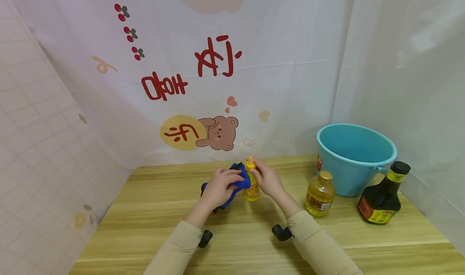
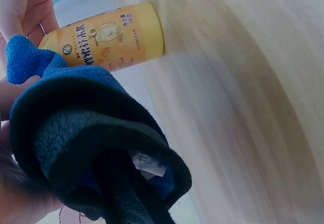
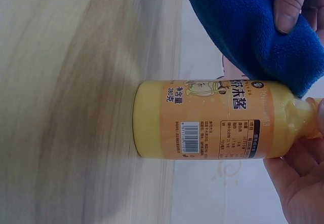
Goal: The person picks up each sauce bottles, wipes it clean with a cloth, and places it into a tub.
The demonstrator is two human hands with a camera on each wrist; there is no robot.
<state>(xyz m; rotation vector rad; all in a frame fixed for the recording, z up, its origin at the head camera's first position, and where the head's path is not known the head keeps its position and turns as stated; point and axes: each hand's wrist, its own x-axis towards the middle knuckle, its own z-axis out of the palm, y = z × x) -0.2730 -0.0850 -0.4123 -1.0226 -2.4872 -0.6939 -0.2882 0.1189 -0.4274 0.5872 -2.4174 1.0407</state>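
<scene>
My left hand (image 1: 219,187) grips a bunched blue towel (image 1: 245,179) with black edging, pressing a fold of it against a yellow squeeze bottle of sauce (image 1: 251,193). In the left wrist view the loose part of the towel (image 2: 96,122) hangs below the fingers. The fingers of my right hand (image 1: 269,181) hold the bottle near its neck and pointed cap. Its printed label and barcode face the right wrist camera, where the squeeze bottle (image 3: 202,120) stands upright with its base close over the wooden table.
To the right stands a light blue bucket (image 1: 343,176). In front of it are a glass jar of yellow liquid (image 1: 319,200) with a gold lid and a dark sauce bottle (image 1: 379,202) with a black cap. A printed white curtain (image 1: 290,85) borders the wooden table (image 1: 152,210) at the back.
</scene>
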